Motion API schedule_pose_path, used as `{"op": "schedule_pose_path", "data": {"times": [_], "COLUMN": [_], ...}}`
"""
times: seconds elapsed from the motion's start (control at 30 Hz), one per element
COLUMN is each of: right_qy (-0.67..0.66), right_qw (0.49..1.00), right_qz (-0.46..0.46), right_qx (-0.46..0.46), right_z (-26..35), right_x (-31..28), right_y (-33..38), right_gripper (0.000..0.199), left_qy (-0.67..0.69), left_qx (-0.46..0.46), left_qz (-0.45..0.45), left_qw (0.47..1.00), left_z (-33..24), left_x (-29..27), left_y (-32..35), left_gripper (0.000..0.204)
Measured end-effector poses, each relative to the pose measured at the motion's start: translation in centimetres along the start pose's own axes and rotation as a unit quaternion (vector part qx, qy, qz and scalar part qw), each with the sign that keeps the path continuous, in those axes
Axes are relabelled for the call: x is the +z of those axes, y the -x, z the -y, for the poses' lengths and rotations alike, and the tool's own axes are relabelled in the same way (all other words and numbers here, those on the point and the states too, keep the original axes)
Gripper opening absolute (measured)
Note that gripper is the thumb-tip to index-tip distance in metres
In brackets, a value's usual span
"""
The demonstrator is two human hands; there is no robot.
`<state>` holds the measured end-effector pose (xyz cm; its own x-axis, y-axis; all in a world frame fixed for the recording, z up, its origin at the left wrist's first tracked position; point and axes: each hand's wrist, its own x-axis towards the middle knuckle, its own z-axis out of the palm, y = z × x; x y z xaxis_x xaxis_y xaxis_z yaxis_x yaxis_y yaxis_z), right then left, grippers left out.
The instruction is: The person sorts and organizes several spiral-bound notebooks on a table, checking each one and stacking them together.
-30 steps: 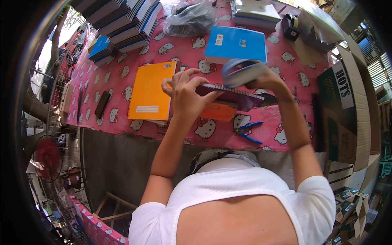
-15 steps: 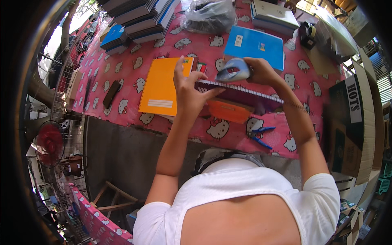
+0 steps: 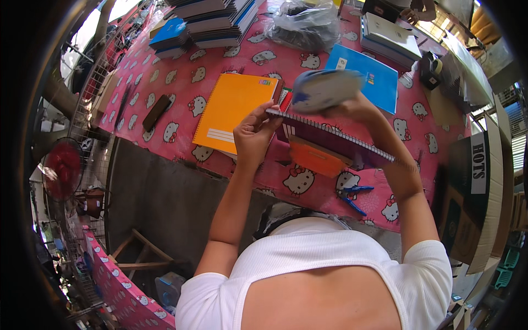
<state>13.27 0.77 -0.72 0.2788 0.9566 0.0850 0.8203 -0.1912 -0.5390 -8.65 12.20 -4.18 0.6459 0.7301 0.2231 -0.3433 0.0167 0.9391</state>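
Between my hands a purple notebook [image 3: 352, 144] is held on edge, a wire-like spiral running along its upper edge. My left hand [image 3: 254, 132] pinches its left end, fingers curled and thumb against the cover. A loose coil tail [image 3: 406, 164] sticks out at the right end, by my right forearm. My right hand [image 3: 352, 105], blurred, grips a rounded blue-grey tool [image 3: 325, 91] above the spiral; its broad stained face shows, but motion smear hides its exact kind. Under the notebook sits an orange block [image 3: 319, 157]. Blue-handled pliers [image 3: 355, 199] lie near the table's front edge.
Left of the work lies a yellow spiral notebook [image 3: 234, 110]; a blue notebook [image 3: 379, 82] lies behind. Tall book stacks [image 3: 217, 25], a plastic bag [image 3: 302, 25] and a white-topped stack [image 3: 390, 36] stand farther back. A dark phone-like slab [image 3: 157, 113] is leftward; a cardboard box [image 3: 467, 198] stands right.
The tool in my right hand has swung up and tilted, showing its broad face. My left fingers, spread before, have curled in at the notebook's end. The whole view has shifted slightly.
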Motion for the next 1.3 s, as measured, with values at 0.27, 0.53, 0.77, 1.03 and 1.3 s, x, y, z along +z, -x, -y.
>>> {"op": "schedule_pose_path", "data": {"times": [0.27,0.53,0.77,1.03,1.3], "right_qy": [0.216,0.071,0.008,-0.089,-0.396], "right_qw": [0.941,0.971,0.967,0.963,0.907], "right_qz": [-0.133,-0.192,-0.177,-0.249,-0.055], "right_qx": [0.223,0.127,0.181,0.055,0.132], "right_z": [-7.7,-1.7,3.0,10.1,7.0], "right_x": [4.9,8.5,12.0,4.5,4.4], "right_y": [9.9,22.3,25.9,22.5,21.3], "right_gripper": [0.042,0.051,0.054,0.040,0.036], "left_qy": [0.024,-0.022,-0.291,-0.206,-0.196], "left_qx": [-0.035,0.217,0.310,0.201,0.201], "left_qz": [0.032,0.056,0.324,0.175,0.167], "left_qw": [0.999,0.974,0.845,0.942,0.945], "left_z": [-1.6,-12.5,-8.3,-0.1,-0.8], "left_x": [-0.5,5.5,5.6,5.6,5.8], "left_y": [-0.5,0.0,7.2,9.8,10.4], "left_gripper": [0.027,0.015,0.028,0.020,0.020]}}
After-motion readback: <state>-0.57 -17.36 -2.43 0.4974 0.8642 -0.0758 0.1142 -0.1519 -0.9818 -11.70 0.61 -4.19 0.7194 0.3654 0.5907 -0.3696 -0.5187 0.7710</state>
